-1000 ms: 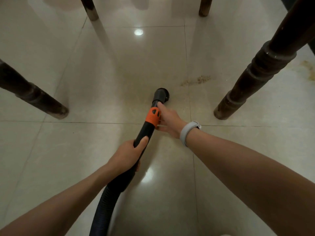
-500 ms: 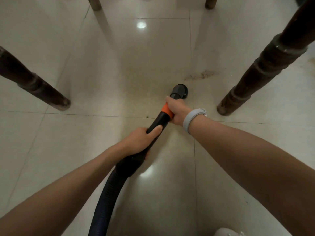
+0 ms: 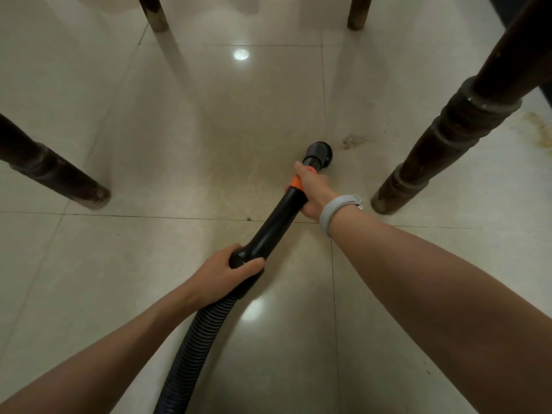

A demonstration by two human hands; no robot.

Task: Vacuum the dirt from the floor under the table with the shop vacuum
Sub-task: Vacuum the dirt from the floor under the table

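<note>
A black vacuum wand [image 3: 276, 222] with an orange collar [image 3: 296, 182] runs across the pale tiled floor. Its round black nozzle [image 3: 319, 151] sits on the tiles just left of a small patch of brown dirt [image 3: 353, 142]. My right hand [image 3: 313, 189], with a grey wristband, grips the wand at the orange collar. My left hand [image 3: 227, 274] grips the wand's rear end where the ribbed black hose [image 3: 191, 345] joins it. The hose trails off the bottom edge.
Dark turned wooden table legs stand at the right [image 3: 448, 135] and left [image 3: 50, 171]; two thinner legs stand at the back left [image 3: 153, 13] and back right [image 3: 358, 10]. A larger yellowish dirt smear [image 3: 537, 130] lies beyond the right leg. Glossy tiles reflect a lamp.
The nozzle has moved right along the floor toward the dirt patch, which has shrunk. My left hand has slid back along the wand to the hose joint.
</note>
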